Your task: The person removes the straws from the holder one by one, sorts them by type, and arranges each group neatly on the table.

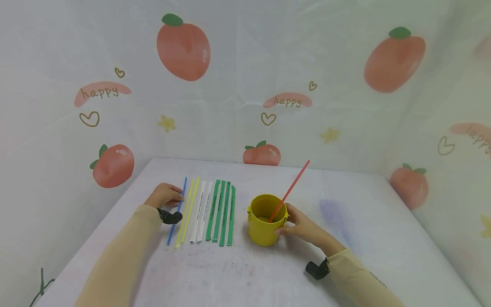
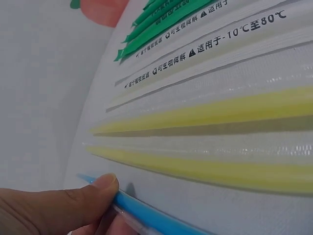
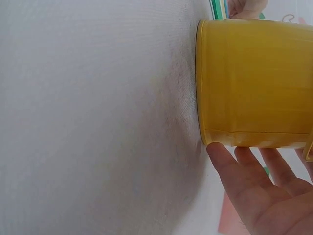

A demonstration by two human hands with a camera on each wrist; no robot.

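Observation:
My left hand (image 1: 166, 195) pinches a blue straw (image 1: 185, 187) in a clear wrapper near its far end. In the left wrist view the thumb (image 2: 105, 183) presses on this blue straw (image 2: 146, 213), which lies at the left of a row of straws. A yellow bucket (image 1: 262, 232) stands upright to the right of the row, with a red straw (image 1: 293, 184) leaning out of it. Against the bucket's right side rests my right hand (image 1: 303, 224). In the right wrist view its rather straight fingers (image 3: 252, 169) touch the yellow wall (image 3: 259, 83).
Beside the blue straw lie two yellow straws (image 1: 191, 209), two white-wrapped straws (image 1: 197, 213) and several green-wrapped straws (image 1: 224, 213), roughly parallel on the white tabletop (image 1: 215, 277). A white curtain (image 1: 230, 106) with fruit prints hangs behind the table.

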